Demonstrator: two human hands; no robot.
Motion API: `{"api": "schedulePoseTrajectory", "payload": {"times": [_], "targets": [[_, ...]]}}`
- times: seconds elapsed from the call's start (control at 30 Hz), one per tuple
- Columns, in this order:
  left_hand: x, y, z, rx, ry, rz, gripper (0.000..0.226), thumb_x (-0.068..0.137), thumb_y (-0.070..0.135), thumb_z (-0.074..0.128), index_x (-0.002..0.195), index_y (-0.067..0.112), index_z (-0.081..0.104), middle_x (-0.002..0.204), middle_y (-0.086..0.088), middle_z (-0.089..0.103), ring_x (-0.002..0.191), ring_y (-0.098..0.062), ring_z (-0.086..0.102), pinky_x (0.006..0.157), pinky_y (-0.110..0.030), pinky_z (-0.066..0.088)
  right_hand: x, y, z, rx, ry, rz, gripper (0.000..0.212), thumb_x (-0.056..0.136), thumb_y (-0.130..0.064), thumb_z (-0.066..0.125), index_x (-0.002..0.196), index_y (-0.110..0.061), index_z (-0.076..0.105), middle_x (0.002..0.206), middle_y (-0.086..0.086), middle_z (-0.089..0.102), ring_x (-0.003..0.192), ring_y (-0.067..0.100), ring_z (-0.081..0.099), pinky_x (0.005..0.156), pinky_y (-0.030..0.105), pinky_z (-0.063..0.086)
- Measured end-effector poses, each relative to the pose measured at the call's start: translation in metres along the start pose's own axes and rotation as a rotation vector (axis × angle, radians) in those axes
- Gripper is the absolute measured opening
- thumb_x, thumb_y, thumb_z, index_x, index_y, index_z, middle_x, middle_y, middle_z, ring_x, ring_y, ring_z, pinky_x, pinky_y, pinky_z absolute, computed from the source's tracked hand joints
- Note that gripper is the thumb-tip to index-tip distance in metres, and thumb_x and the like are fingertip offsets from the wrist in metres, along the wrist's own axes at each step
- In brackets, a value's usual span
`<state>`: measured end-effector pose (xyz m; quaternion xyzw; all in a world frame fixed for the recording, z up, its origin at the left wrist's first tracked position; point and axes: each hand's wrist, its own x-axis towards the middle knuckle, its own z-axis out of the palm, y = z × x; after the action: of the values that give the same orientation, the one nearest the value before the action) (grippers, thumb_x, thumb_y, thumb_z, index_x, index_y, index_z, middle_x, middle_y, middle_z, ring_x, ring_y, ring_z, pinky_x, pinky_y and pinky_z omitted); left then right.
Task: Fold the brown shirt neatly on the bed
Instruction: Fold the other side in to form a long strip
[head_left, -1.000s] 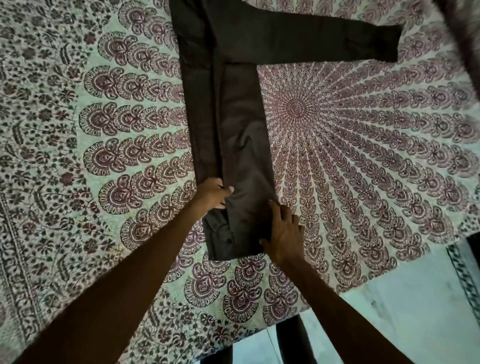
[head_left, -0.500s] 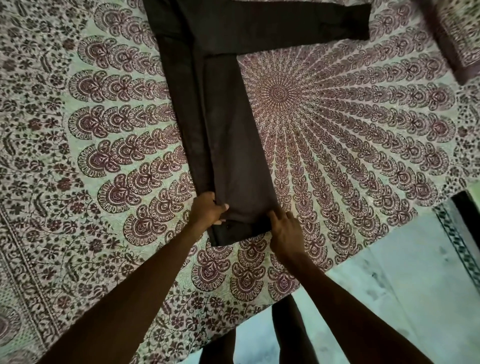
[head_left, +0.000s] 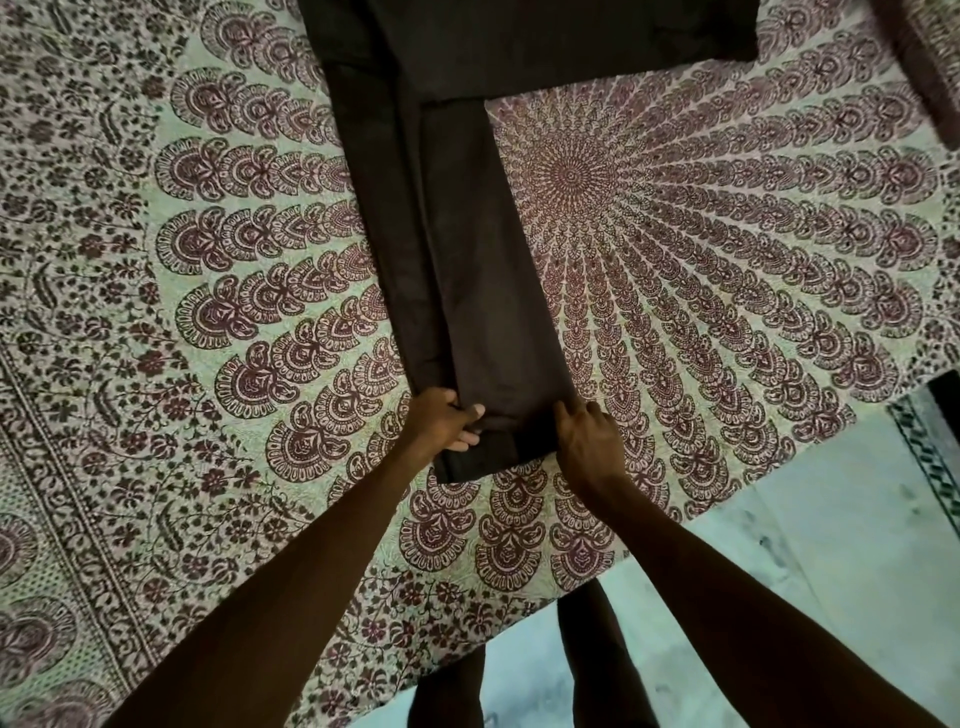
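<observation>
This looks like a bedroom in a home. A wide bed (head_left: 727, 483) is covered by a cream cotton bedspread printed with a maroon mandala and paisley fans (head_left: 675, 234), and its edge ends above a pale, smooth floor (head_left: 831, 545). A dark brown long-sleeved shirt (head_left: 467, 260) lies spread on it.

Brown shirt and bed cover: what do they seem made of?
The brown shirt looks like smooth woven cloth, perhaps cotton or a blend: matte, faint sheen, crisp straight fold edges. The bed cover looks like thin printed cotton: flat, matte, dense maroon mandala print. Fibre unconfirmed.
</observation>
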<state>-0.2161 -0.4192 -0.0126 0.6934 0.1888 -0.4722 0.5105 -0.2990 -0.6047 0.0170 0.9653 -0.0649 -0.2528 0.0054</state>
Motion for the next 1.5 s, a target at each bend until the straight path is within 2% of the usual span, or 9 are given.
{"api": "schedulePoseTrajectory", "payload": {"times": [0.23, 0.47, 0.57, 0.7, 0.8, 0.9, 1.07, 1.27, 1.5], "targets": [[0.002, -0.002, 0.021, 0.051, 0.019, 0.014, 0.019, 0.09, 0.022, 0.067, 0.079, 0.011, 0.058, 0.07, -0.011, 0.065, 0.044, -0.006, 0.063, 0.042, -0.02, 0.051, 0.001, 0.015, 0.0, 0.06, -0.017, 0.107, 0.044, 0.076, -0.002, 0.067, 0.118, -0.003, 0.053, 0.106, 0.014, 0.059, 0.088, 0.029, 0.059, 0.065, 0.039, 0.054], [0.005, 0.004, 0.027, 0.135, 0.0, 0.001, 0.037, 0.088, 0.03, 0.069, 0.096, -0.005, 0.064, 0.072, -0.011, 0.07, 0.05, -0.011, 0.066, 0.046, -0.023, 0.053, 0.002, 0.023, 0.001, 0.215, 0.027, 0.279, 0.035, 0.08, -0.005, 0.066, 0.112, -0.005, 0.05, 0.103, 0.013, 0.057, 0.081, 0.028, 0.059, 0.057, 0.035, 0.049], [0.003, 0.01, 0.032, 0.235, 0.096, 0.046, 0.04, 0.086, 0.041, 0.067, 0.083, 0.001, 0.065, 0.07, -0.01, 0.071, 0.054, -0.018, 0.068, 0.048, -0.028, 0.054, 0.003, 0.024, 0.005, 0.232, 0.053, 0.34, 0.032, 0.081, -0.007, 0.062, 0.11, -0.005, 0.048, 0.103, 0.015, 0.057, 0.085, 0.031, 0.058, 0.062, 0.038, 0.05], [0.012, 0.017, 0.026, 0.305, 0.397, 0.183, 0.036, 0.076, 0.053, 0.065, 0.065, 0.02, 0.057, 0.064, -0.005, 0.069, 0.063, -0.026, 0.068, 0.061, -0.037, 0.057, 0.008, 0.026, 0.005, 0.125, 0.117, 0.228, 0.037, 0.076, -0.012, 0.063, 0.111, -0.007, 0.05, 0.105, 0.015, 0.055, 0.092, 0.032, 0.053, 0.074, 0.043, 0.049], [0.014, 0.023, 0.027, 0.157, 0.301, 0.126, 0.026, 0.082, 0.033, 0.071, 0.066, 0.02, 0.055, 0.064, -0.008, 0.067, 0.065, -0.029, 0.069, 0.065, -0.051, 0.059, 0.01, 0.026, 0.007, 0.041, 0.114, 0.061, 0.033, 0.073, -0.013, 0.067, 0.104, -0.007, 0.057, 0.101, 0.014, 0.06, 0.09, 0.033, 0.055, 0.075, 0.044, 0.049], [0.011, 0.022, 0.034, 0.179, 0.256, 0.113, 0.028, 0.085, 0.018, 0.071, 0.066, 0.014, 0.051, 0.065, -0.014, 0.064, 0.063, -0.035, 0.069, 0.062, -0.048, 0.058, 0.011, 0.032, 0.01, 0.038, 0.074, 0.053, 0.033, 0.072, -0.011, 0.071, 0.102, -0.004, 0.059, 0.097, 0.016, 0.064, 0.088, 0.034, 0.059, 0.074, 0.044, 0.052], [0.014, 0.02, 0.037, 0.129, 0.247, 0.039, 0.028, 0.083, 0.016, 0.073, 0.07, 0.012, 0.049, 0.061, -0.011, 0.061, 0.052, -0.022, 0.065, 0.062, -0.046, 0.057, 0.013, 0.041, 0.009, 0.037, 0.037, 0.047, 0.04, 0.068, -0.007, 0.074, 0.105, -0.002, 0.06, 0.094, 0.018, 0.063, 0.081, 0.035, 0.06, 0.067, 0.042, 0.053], [0.017, 0.034, 0.025, 0.218, 0.322, 0.113, 0.033, 0.081, 0.033, 0.074, 0.063, 0.016, 0.052, 0.061, -0.013, 0.064, 0.054, -0.025, 0.065, 0.062, -0.041, 0.057, 0.021, 0.036, -0.014, 0.023, -0.058, 0.045, 0.042, 0.075, -0.017, 0.069, 0.113, -0.008, 0.056, 0.111, 0.015, 0.06, 0.101, 0.033, 0.054, 0.084, 0.043, 0.049], [0.032, 0.092, -0.011, 0.416, 0.502, 0.422, 0.056, 0.075, 0.022, 0.08, 0.118, 0.011, 0.045, 0.109, -0.011, 0.053, 0.095, -0.029, 0.06, 0.08, -0.037, 0.05, 0.079, 0.013, -0.071, 0.402, -0.009, -0.088, 0.026, 0.091, -0.016, 0.053, 0.117, -0.014, 0.059, 0.117, 0.009, 0.06, 0.097, 0.027, 0.06, 0.081, 0.036, 0.053]]}}
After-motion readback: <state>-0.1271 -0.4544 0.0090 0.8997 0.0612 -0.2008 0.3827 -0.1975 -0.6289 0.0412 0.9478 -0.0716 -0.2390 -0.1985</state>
